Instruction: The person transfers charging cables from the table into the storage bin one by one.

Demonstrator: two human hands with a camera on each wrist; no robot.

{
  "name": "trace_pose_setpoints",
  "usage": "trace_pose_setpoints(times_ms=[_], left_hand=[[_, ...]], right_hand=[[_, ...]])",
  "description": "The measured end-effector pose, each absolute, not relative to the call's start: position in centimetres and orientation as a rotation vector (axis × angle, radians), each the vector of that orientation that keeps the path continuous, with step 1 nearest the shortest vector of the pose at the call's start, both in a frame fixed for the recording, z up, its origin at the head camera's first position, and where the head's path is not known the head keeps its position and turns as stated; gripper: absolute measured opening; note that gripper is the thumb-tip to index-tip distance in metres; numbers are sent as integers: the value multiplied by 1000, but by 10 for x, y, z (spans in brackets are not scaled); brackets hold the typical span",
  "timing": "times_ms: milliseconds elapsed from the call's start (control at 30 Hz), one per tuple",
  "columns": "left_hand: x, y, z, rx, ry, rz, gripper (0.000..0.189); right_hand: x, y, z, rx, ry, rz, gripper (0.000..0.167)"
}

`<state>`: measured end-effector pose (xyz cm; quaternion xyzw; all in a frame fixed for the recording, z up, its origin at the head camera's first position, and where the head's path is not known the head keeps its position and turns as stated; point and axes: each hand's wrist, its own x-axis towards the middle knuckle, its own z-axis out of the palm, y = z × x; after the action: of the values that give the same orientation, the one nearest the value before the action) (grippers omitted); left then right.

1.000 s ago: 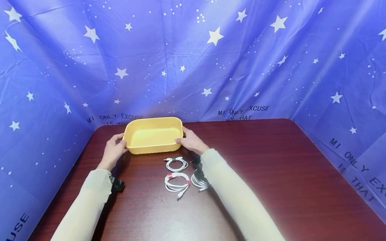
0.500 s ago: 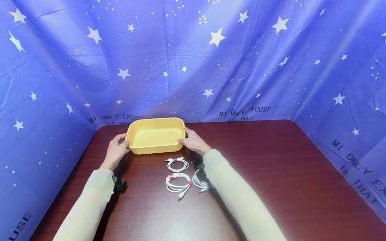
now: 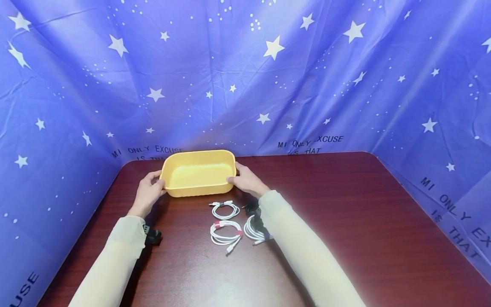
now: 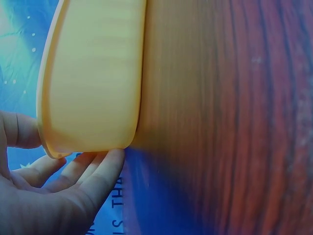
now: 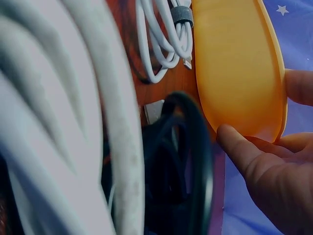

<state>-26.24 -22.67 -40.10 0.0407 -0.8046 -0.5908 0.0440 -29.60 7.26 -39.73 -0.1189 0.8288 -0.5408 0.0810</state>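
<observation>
A yellow plastic basin (image 3: 199,175) with nothing in it stands near the table's back edge. My left hand (image 3: 147,192) grips its left end, thumb on the rim and fingers curled beneath it. At the other end, my right hand (image 3: 245,179) holds the rim with the thumb over it. In the left wrist view the left hand (image 4: 58,196) touches the basin's (image 4: 93,73) end wall and lower corner. The right wrist view has the right hand (image 5: 269,169) around the basin's (image 5: 239,63) end.
Before the basin lie coiled white cables: one with a dark strap (image 3: 225,211), one with red straps (image 3: 226,234), and another (image 3: 253,230) partly behind the right sleeve. A black cable (image 5: 178,147) lies near them. A blue starry curtain (image 3: 245,85) surrounds the table (image 3: 345,213).
The basin has shifted slightly to the right, with both hands keeping hold of it. The cables have stayed in place.
</observation>
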Motion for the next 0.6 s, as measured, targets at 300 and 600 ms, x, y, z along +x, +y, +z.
trace_pose_setpoints(times_ms=[300, 600], left_hand=[[-264, -225, -403, 124, -2453, -1797, 52], [-264, -224, -403, 114, -2458, -1799, 51]], right_hand=[[-296, 75, -398, -370, 2467, -1628, 65], [-296, 77, -399, -360, 2513, -1588, 62]])
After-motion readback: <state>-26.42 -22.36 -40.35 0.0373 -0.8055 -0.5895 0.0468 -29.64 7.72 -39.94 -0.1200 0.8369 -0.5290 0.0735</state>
